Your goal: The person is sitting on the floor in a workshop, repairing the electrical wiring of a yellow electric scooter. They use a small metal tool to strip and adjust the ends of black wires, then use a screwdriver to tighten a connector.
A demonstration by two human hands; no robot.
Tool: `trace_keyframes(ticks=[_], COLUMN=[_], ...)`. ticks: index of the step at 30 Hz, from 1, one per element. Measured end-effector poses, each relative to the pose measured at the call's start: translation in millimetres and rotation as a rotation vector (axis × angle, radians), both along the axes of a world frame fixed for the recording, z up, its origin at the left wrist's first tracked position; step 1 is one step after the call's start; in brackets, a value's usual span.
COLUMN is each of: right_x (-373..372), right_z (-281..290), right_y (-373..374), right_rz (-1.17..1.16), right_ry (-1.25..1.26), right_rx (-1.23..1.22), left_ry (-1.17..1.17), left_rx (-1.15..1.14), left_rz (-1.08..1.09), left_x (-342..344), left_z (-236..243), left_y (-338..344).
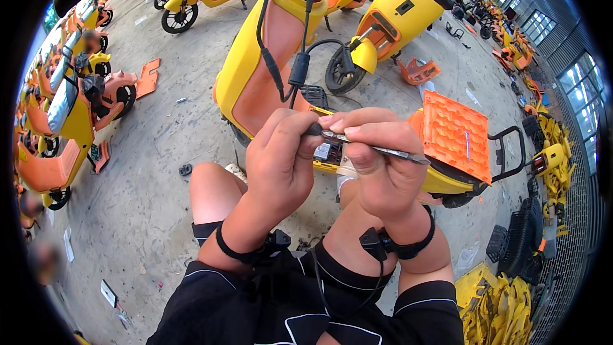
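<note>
Both my hands are raised in front of me, close together over a yellow and orange scooter [258, 67]. Pinched in my right hand [391, 166] is a slim, pointed metal tool [389, 151], perhaps tweezers. Its tip meets a small black piece [313, 130] at the fingertips of my left hand [279, 160], which is closed on it. What that piece is I cannot make out. Below my fingers, the scooter's opened floor compartment [327, 153] shows dark parts inside. Black cables with a thick inline part [299, 69] hang from the handlebar, just beyond my hands.
An orange ridged panel [456, 135] lies over the scooter's rear, at my right. Another yellow scooter [402, 13] stands ahead. More scooters [54, 128] line the left side. Yellow body panels [495, 306] are heaped at the lower right. An orange shell [419, 71] lies on the floor.
</note>
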State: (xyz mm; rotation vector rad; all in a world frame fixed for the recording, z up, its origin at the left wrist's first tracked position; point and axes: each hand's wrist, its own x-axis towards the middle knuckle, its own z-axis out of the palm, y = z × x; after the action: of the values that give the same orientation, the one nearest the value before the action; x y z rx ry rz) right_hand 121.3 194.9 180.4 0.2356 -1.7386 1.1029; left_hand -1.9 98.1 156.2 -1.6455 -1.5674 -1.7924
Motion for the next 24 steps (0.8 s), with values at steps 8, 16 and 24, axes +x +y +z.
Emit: trace_keyframes(ticks=[8, 16, 24], right_x=[-0.7, 1.0, 3.4], right_z=[-0.6, -1.1, 1.3], right_y=[4.0, 4.0, 1.1], right_rz=[-0.021, 0.048, 0.004], right_ry=[-0.022, 0.008, -0.060], right_rx=[0.086, 0.012, 0.017], left_ry=[-0.116, -0.205, -0.184], left_rx=[-0.035, -0.043, -0.049], left_rz=[-0.042, -0.138, -0.118], left_x=[2.8, 5.3, 6.2], left_z=[-4.4, -4.0, -6.0], left_y=[-0.4, 1.8, 1.8])
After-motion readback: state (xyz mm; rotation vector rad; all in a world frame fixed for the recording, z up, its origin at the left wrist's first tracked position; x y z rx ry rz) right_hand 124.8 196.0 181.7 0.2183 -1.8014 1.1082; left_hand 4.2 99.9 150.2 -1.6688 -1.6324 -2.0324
